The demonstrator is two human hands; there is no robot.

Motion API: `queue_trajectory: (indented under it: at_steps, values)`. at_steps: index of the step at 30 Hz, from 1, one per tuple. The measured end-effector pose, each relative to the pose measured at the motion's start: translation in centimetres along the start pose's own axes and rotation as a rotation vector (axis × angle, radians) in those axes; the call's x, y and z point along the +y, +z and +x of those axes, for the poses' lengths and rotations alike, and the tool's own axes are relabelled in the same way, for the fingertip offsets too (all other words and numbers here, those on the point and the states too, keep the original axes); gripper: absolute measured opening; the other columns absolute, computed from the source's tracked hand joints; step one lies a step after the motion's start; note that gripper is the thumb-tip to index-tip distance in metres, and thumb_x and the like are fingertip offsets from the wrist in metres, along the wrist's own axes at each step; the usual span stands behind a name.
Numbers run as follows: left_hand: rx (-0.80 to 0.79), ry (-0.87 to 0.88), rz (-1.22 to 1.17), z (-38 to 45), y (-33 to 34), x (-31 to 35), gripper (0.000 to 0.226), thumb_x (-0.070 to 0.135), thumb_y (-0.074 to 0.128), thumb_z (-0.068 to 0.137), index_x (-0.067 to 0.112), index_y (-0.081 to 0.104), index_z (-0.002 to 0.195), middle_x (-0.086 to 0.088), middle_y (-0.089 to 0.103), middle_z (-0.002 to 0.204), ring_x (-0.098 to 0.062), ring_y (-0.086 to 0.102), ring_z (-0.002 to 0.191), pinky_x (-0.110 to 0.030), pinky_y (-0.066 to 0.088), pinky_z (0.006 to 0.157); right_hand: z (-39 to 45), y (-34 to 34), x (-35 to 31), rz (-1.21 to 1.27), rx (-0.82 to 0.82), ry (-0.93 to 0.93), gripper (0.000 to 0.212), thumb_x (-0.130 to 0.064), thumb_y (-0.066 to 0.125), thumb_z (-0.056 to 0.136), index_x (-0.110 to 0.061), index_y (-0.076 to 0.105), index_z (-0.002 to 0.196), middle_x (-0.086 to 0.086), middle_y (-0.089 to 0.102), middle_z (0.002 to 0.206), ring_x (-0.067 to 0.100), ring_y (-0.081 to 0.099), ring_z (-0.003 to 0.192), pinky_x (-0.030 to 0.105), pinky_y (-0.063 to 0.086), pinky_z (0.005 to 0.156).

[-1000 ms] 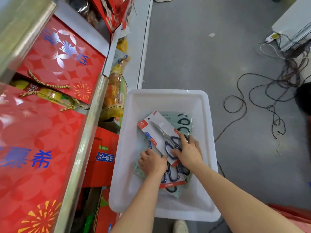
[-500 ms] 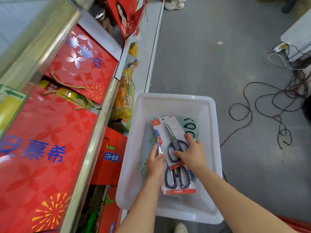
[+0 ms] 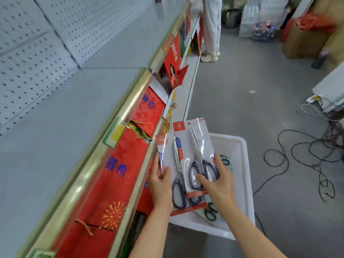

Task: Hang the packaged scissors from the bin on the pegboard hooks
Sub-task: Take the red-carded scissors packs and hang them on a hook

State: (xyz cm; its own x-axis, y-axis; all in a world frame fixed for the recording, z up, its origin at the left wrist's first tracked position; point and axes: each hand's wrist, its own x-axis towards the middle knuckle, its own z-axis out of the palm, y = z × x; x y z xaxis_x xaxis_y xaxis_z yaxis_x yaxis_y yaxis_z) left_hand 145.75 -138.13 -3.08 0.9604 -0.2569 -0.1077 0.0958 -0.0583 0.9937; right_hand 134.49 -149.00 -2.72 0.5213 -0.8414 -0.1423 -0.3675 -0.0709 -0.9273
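I hold two packaged scissors above the white bin. My left hand grips the left pack by its left edge; its black handles show below my fingers. My right hand is closed on the right pack, fingers over the black handles. The right pack overlaps the left one. Both have white cards with red headers. More packaged scissors with greenish cards lie in the bin under my hands. The grey pegboard stands at the upper left; no hooks are visible on it.
A grey shelf with a gold rail runs below the pegboard. Red gift boxes fill the shelf underneath. Black cables sprawl on the grey floor to the right. A person's legs stand farther down the aisle.
Both hands have lifted the two packs up out of the bin and toward the shelf. My head has tilted up, bringing the pegboard and shelf top into view.
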Motion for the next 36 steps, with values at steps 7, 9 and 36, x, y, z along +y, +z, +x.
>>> queue_trajectory:
  at_steps: [7, 9, 36]
  values:
    - [0.118, 0.265, -0.048, -4.3, -7.6, 14.1, 0.058, 0.0, 0.062, 0.09, 0.033, 0.053, 0.138, -0.005, 0.071, 0.118, -0.013, 0.066, 0.093, -0.029, 0.054, 0.085, -6.9, -0.2, -11.9, 0.18, -0.044, -0.202, 0.092, -0.029, 0.084, 0.068, -0.049, 0.033, 0.143, -0.007, 0.054, 0.124, 0.008, 0.055, 0.114, 0.037, 0.045, 0.103]
    - [0.193, 0.339, -0.055, -5.5, -9.8, 17.7, 0.058, 0.005, 0.063, 0.091, 0.036, 0.052, 0.138, -0.013, 0.064, 0.128, -0.028, 0.062, 0.114, -0.037, 0.051, 0.096, -8.7, 0.3, -15.4, 0.219, -0.051, -0.281, 0.09, -0.024, 0.085, 0.068, -0.045, 0.037, 0.142, -0.008, 0.055, 0.125, 0.009, 0.054, 0.116, 0.037, 0.044, 0.105]
    - [1.039, 0.697, -0.117, -21.0, -29.7, 33.2, 0.062, 0.01, 0.065, 0.091, 0.06, 0.053, 0.125, 0.007, 0.071, 0.082, -0.009, 0.05, 0.058, -0.019, 0.046, 0.061, -28.0, 7.2, -34.5, 0.56, -0.742, -0.609, 0.087, -0.009, 0.082, 0.072, -0.043, 0.041, 0.141, -0.034, 0.05, 0.111, -0.029, 0.047, 0.098, 0.019, 0.036, 0.096]
